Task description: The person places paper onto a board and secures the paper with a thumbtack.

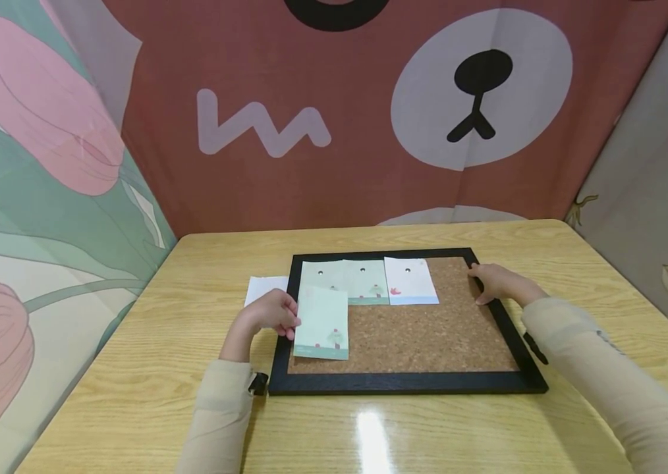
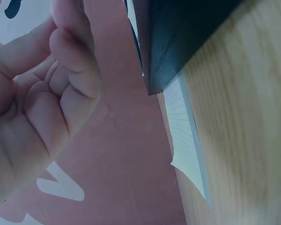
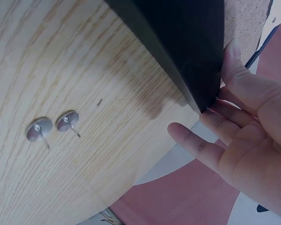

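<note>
A black-framed cork board (image 1: pixel 429 342) lies on the table. Three sheets, each with a round pin near its top, sit along its upper part; the rightmost is a white sheet (image 1: pixel 411 282). My left hand (image 1: pixel 269 313) pinches the left edge of a pale green sheet (image 1: pixel 322 322), which overlaps the lower part of the leftmost pinned one. In the left wrist view the left hand (image 2: pixel 47 89) has curled fingers, the sheet out of sight. On the other side, my right hand (image 1: pixel 502 283) grips the frame's right side; the right wrist view shows its thumb over the black frame (image 3: pixel 187 47).
Two metal thumbtacks, a left one (image 3: pixel 39 130) and a right one (image 3: pixel 67 121), lie on the wooden table (image 3: pixel 98 56) beyond the frame's right side. Another paper (image 1: pixel 265 286), lined in the left wrist view, lies left of the board. Printed fabric (image 1: pixel 263 184) hangs behind the table.
</note>
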A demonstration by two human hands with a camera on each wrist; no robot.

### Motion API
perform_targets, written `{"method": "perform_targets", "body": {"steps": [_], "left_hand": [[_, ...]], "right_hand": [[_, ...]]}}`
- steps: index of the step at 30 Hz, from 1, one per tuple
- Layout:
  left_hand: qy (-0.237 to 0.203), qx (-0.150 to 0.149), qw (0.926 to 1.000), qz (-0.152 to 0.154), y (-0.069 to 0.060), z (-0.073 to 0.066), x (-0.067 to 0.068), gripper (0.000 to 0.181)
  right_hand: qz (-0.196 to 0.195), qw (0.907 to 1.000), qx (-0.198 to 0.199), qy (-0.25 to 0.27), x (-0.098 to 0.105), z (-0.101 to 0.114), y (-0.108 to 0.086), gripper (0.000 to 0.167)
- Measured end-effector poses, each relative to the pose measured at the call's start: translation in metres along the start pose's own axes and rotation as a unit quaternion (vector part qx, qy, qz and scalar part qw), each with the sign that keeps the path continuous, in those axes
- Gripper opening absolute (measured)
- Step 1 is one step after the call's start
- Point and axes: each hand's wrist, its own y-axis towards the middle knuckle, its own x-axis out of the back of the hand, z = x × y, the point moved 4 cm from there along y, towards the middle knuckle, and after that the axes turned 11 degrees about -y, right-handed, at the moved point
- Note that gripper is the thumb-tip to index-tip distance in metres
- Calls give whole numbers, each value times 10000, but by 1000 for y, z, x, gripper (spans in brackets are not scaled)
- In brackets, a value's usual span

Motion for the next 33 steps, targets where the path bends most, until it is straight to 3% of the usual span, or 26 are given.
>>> {"method": "perform_targets", "body": {"steps": [14,17,21,25,28,33], "left_hand": [[450,250,9983,256,-4,4,-2,18],[769,369,9961,221,-4,4,-3,19],[1715,370,9844,-122,-6,0,0,19],[2401,-252,9694,-454,-8,-11,-1,20],[2739,-690,9587,-319,-10,-17,-6,31],[3077,-687,9490,53,-15,-17,-17,58]], "right_hand": [[-19,10000,-42,-17,0,0,0,71],[-25,10000,-45,-34,-1,0,-1,70],[-47,10000,-39,-65,-1,1,-1,69],[-66,10000,-35,-66,-1,1,-1,68],[-89,9999,-60,-53,-2,0,-1,69],[-70,9999,-128,-1,-2,0,0,69]]}}
